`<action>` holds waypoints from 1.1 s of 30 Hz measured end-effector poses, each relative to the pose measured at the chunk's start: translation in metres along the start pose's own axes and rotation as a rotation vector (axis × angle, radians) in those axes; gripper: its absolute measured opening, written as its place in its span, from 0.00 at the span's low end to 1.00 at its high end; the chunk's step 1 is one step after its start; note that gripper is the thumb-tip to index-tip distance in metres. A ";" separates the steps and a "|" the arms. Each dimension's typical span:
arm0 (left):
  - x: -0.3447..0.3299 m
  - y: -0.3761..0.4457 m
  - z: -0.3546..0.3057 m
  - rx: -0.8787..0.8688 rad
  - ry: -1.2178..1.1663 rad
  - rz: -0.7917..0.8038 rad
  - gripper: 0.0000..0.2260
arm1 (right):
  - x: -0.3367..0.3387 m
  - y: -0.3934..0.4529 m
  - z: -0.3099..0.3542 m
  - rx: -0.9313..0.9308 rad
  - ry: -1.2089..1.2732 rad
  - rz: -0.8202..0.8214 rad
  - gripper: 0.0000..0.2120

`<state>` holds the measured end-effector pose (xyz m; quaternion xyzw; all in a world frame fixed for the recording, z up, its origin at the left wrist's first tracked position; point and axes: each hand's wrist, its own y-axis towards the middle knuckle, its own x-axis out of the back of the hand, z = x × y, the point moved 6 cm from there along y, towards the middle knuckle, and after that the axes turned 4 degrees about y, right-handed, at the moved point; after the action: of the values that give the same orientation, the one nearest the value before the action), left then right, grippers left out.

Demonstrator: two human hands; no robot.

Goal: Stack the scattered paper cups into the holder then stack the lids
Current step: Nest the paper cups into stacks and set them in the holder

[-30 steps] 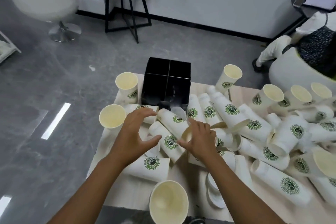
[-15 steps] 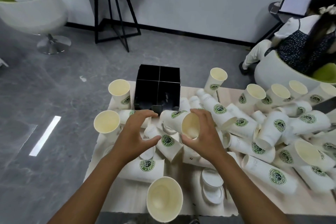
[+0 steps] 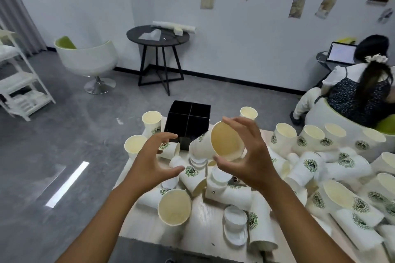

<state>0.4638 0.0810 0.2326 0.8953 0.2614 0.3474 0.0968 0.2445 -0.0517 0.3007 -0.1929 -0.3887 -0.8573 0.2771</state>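
My right hand (image 3: 249,156) grips a white paper cup (image 3: 215,145) by its rim, lifted above the pile, lying sideways with its open mouth facing me. Just left of it my left hand (image 3: 152,162) hovers with fingers spread, holding nothing. Behind the held cup stands the black holder (image 3: 189,123), split into four square compartments. Several white cups with green logos (image 3: 307,163) lie scattered and tipped across the light table (image 3: 201,218). White lids (image 3: 235,225) lie stacked near the table's front edge.
Upright cups stand left of the holder (image 3: 152,121) and along the table's right back. A black round side table (image 3: 158,36) and a white chair (image 3: 89,57) stand behind. A seated person (image 3: 361,89) with a laptop is at the far right.
My right hand has raised the cup from the pile and turned its mouth toward me. My left hand lifted with it, still open. The view tilted upward.
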 end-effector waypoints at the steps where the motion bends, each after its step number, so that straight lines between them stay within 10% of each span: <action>1: 0.004 -0.009 -0.010 0.002 -0.004 -0.012 0.36 | 0.005 -0.004 0.006 0.008 0.022 0.004 0.41; 33: 0.047 -0.119 -0.060 0.179 0.054 -0.127 0.40 | -0.091 -0.061 0.033 -0.074 0.268 0.364 0.45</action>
<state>0.4049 0.2056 0.2615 0.8722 0.3502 0.3400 0.0315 0.2803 0.0366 0.2371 -0.1540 -0.2756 -0.8249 0.4689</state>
